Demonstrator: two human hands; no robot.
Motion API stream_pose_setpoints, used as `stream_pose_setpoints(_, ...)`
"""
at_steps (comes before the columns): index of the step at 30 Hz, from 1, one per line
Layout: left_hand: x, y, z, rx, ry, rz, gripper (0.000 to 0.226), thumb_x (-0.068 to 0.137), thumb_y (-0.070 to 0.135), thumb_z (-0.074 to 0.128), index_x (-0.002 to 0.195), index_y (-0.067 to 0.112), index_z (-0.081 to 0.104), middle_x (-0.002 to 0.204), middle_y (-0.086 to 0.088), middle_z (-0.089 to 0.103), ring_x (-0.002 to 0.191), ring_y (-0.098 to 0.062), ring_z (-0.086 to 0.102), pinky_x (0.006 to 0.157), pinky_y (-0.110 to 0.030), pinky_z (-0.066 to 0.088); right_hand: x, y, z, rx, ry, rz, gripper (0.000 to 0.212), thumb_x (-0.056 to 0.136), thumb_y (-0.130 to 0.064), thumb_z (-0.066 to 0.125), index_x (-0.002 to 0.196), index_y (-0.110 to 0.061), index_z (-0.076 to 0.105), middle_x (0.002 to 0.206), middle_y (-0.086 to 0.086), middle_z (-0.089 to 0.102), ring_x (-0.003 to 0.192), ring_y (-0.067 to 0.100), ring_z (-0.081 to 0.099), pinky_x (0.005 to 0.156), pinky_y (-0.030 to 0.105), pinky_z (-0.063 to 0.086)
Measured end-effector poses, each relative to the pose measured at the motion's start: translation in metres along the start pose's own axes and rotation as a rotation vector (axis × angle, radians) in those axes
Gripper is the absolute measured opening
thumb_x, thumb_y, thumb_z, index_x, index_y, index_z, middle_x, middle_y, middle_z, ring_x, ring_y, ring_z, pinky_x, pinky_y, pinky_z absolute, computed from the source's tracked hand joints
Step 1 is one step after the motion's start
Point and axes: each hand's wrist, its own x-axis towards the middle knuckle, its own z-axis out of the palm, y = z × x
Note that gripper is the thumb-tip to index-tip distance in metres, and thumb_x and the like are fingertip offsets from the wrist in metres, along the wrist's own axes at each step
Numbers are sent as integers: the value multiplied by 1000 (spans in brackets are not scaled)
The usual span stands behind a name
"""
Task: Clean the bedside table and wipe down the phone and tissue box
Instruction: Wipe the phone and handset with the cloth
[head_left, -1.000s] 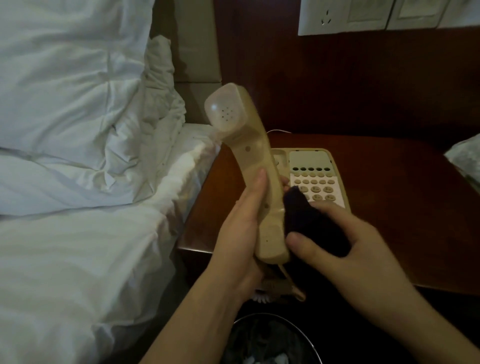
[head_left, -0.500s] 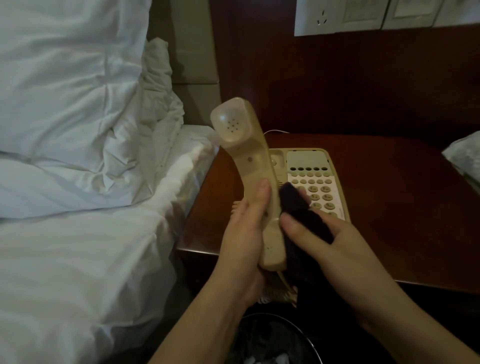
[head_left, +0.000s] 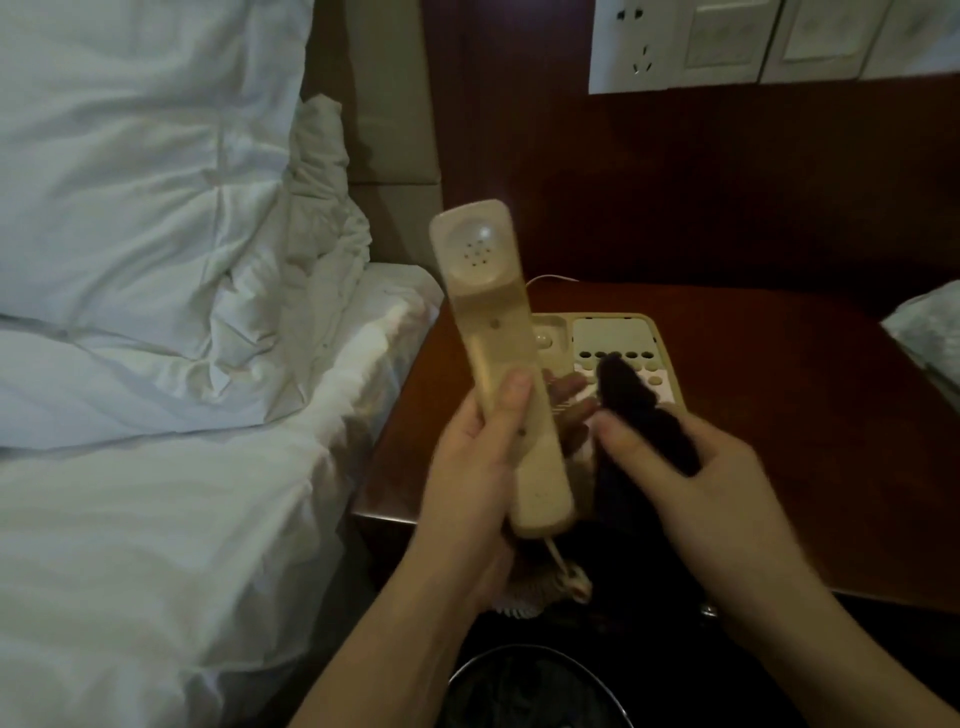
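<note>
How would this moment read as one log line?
step: wiping handset | left hand: holds handset | right hand: holds dark cloth | phone base: on table

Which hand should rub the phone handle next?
Probably the right hand: it holds the dark cloth right beside the handset. The left hand is busy gripping the handset upright above the table.

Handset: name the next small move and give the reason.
Probably draw the dark cloth down the handset. The left hand holds it upright off the phone base, and the right hand grips the cloth just beside it.
</note>
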Motion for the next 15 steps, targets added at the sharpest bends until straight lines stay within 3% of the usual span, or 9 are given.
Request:
stream_pose_setpoints(2,8,14,-16,-3,76,85,27,98,26,54,124,20,59,106,-10,77,89,-23,75,75,-35,64,4,-8,-14,45,98,-10,24,75,-41,69,92,-25,72,85,-1,77,76,21,75,67,40,59)
stream_pose_setpoints(5,20,31,-46,186,201,129,23,104,24,51,126,22,58,87,-7,71,69,-18,65,59,-30,56,7,-14,-29,67,162,-7,17,79,-38,70,91,-26,73,83,0,77,71,24,75,65,39,56)
stream_pose_setpoints(11,42,33,-70,521,328,108,35,104,25,52,137,35,55,85,-2,62,71,-14,57,68,-35,50,12,-8,-28,-48,119,-11,10,76,-39,71,83,-33,75,84,1,76,73,23,75,66,39,56)
stream_pose_setpoints(15,47,24,-72,659,333,72,48,103,26,53,148,40,45,124,-11,64,104,-27,64,89,-40,55,16,-6,-29,-90,103,-20,13,80,-34,72,85,-23,74,81,2,75,69,21,74,52,28,55)
